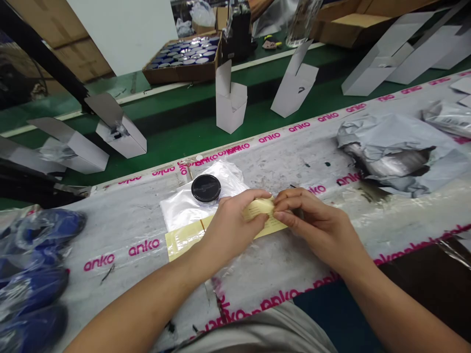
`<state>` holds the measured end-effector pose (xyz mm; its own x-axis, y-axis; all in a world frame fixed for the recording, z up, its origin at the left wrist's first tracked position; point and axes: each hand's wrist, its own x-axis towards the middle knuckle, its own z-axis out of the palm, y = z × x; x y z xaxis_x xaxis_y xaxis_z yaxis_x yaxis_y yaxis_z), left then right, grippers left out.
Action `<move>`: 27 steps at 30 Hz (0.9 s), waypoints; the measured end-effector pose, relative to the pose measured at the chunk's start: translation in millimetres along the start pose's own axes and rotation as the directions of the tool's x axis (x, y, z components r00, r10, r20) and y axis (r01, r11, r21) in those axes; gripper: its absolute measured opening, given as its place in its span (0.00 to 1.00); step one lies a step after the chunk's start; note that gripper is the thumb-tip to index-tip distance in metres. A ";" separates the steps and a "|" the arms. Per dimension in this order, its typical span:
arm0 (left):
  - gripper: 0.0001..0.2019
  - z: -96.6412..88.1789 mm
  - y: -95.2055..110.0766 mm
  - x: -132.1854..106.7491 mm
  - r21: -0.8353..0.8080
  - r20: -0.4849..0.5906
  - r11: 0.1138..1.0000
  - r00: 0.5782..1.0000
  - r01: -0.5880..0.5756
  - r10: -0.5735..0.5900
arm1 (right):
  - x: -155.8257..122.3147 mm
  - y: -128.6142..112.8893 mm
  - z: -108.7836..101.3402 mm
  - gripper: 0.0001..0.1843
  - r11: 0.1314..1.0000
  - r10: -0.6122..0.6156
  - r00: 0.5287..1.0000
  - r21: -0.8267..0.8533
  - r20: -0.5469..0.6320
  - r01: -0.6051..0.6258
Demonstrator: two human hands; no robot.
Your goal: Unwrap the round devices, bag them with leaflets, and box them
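Observation:
A yellow sticker sheet (pixel 184 239) with small printed text lies across the bench in front of me, one end curled up between my hands. My left hand (pixel 230 223) is closed on the curled part, thumb against fingers. On its right side, my right hand (pixel 318 228) pinches the edge of the same sheet with thumb and fingertips. Whether a label is peeled between the fingertips is hidden. Just beyond my left hand, a round black disc (pixel 206 188) like a lid rests on a stack of clear plastic bags (pixel 176 211).
Open white boxes (pixel 231 110) stand along the green conveyor (pixel 257 93) beyond the bench. Blue plastic-wrapped items (pixel 33 284) sit at the left. A torn grey plastic bag (pixel 397 152) lies at the right. Farther back is a carton (pixel 180 73) of round-topped pieces.

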<state>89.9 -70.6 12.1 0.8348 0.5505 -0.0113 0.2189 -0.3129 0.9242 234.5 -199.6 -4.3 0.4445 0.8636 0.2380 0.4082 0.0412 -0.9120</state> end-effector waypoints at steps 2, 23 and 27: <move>0.18 1.4 0.0 -0.2 0.038 -0.004 0.999 1.000 -0.010 0.011 | 1.3 0.5 1.5 0.03 0.995 0.089 0.996 0.055 -0.002 -0.089; 0.13 -62.5 52.5 -22.3 0.585 -0.129 0.783 0.928 -0.213 0.348 | 7.2 -6.3 -3.6 0.15 0.844 0.450 0.866 0.421 -0.218 -0.332; 0.27 -117.9 45.9 -23.3 0.466 -0.155 0.881 0.988 0.080 -0.008 | 15.3 -18.3 -8.5 0.16 0.905 0.383 0.890 0.293 -0.247 -0.308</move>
<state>21.0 -6.5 99.8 0.7448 0.6661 0.0405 0.4954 -0.5925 0.6352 240.7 -191.4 18.8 0.7487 0.6607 -0.0547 -0.0009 -0.0815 -0.9967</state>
